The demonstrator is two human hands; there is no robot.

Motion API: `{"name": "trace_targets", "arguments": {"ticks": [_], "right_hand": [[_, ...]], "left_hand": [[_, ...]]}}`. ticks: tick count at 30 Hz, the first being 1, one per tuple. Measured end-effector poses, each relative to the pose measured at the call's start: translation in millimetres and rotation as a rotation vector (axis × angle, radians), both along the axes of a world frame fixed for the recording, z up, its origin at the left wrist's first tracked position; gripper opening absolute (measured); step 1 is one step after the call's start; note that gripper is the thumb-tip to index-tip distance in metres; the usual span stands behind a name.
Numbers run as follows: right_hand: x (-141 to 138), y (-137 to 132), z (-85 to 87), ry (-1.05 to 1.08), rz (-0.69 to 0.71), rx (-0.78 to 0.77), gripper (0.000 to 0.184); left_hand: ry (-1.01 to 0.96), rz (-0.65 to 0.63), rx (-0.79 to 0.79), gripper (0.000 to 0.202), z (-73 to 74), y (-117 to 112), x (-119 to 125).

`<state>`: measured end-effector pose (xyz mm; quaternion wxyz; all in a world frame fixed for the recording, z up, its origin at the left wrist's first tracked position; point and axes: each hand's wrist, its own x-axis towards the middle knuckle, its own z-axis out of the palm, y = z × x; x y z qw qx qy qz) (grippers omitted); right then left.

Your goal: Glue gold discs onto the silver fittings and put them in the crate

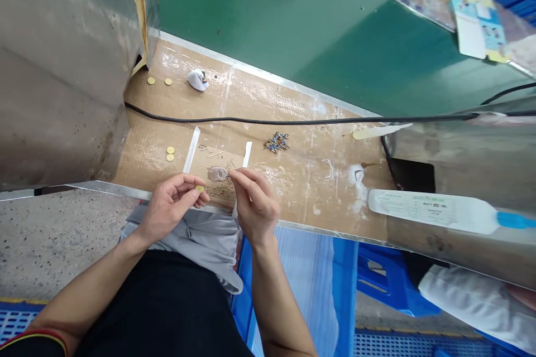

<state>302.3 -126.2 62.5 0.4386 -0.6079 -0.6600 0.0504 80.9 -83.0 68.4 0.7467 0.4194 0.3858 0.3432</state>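
My left hand (pixel 175 203) pinches a small round yellow disc (pixel 200 189) between thumb and fingertips, above the front edge of the cardboard-covered bench. My right hand (pixel 255 201) is closed in a pinch beside a small clear cup (pixel 218 173). Something dark and thin shows at its fingertips, too small to name. Under the cup lies a cardboard piece (pixel 201 163) marked with dark specks, and a thin stick (pixel 216 154) rests on it. To the right sits a pile of small blue and brass-coloured parts (pixel 277 142).
Loose yellow discs (pixel 170 154) lie at the left. A black cable (pixel 251 121) crosses the bench. A white bottle with a blue cap (pixel 433 211) lies at the right. Metal walls (pixel 62 78) flank the bench, and a green surface (pixel 268 28) stands behind it.
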Motion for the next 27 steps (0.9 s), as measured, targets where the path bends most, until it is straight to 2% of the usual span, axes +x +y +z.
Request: {"name": "trace_targets", "arguments": {"ticks": [14,23,27], "right_hand": [[0.9,1.8,4.4,0.071,-0.004,-0.048,0.028],[-0.4,4.1,5.0,0.051,-0.078,0.021,0.028],[-1.5,4.1,3.7,0.008,-0.055,0.014,0.029]], "left_hand": [[0.006,-0.012,-0.010,0.025,1.6,0.9,0.6],[0.012,-0.014,-0.015,0.027,1.6,0.7,0.8],[0.038,-0.020,-0.018,0.030,1.7,0.7,0.6]]}}
